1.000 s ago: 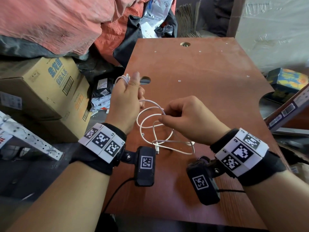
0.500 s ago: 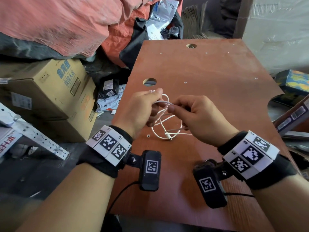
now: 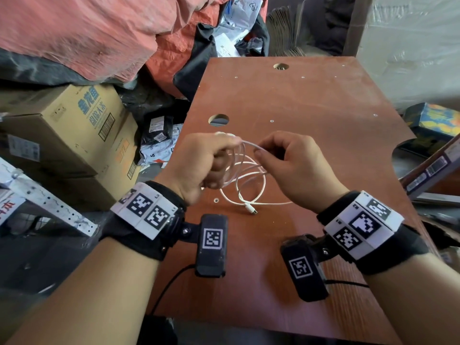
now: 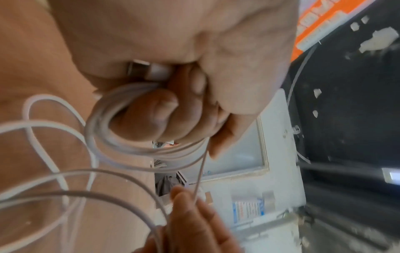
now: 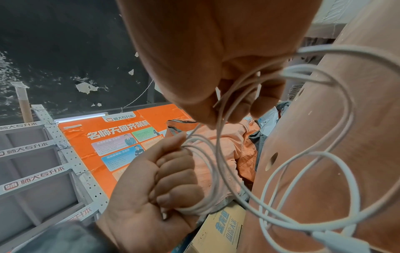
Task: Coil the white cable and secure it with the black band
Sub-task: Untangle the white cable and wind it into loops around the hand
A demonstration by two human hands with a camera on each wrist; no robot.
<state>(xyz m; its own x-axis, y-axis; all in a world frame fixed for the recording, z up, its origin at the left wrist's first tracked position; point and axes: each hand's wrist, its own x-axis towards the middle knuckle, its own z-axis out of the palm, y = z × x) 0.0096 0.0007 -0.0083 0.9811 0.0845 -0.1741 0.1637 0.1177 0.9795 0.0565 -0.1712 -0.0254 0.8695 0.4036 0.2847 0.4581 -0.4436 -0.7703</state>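
- The white cable (image 3: 250, 181) is held above the near half of the brown counter (image 3: 311, 103), towards its left edge, gathered into several loose loops
- The loops are gripped by the left hand (image 3: 201, 160), whose fingers (image 4: 164, 109) are curled tightly round the bundled strands, as seen in the left wrist view
- A metal-tipped plug (image 4: 149, 70) at one cable end is seen tucked inside that closed hand
- One strand is pinched by the right hand (image 3: 290, 163) between thumb and fingers (image 5: 236, 111), just beside the left hand; the remaining fingers are curled in
- The lower loops hang down to the counter, and the free end with its small connector (image 3: 251, 209) lies on the surface between the two wrists
- A round hole (image 3: 218, 120) is cut in the counter beyond the left hand, near the left edge
- Cardboard boxes (image 3: 74, 135) are stacked off the counter's left edge, with an orange-pink sheet (image 3: 99, 33) heaped behind them
- A colourful box (image 3: 433, 120) lies off the right edge
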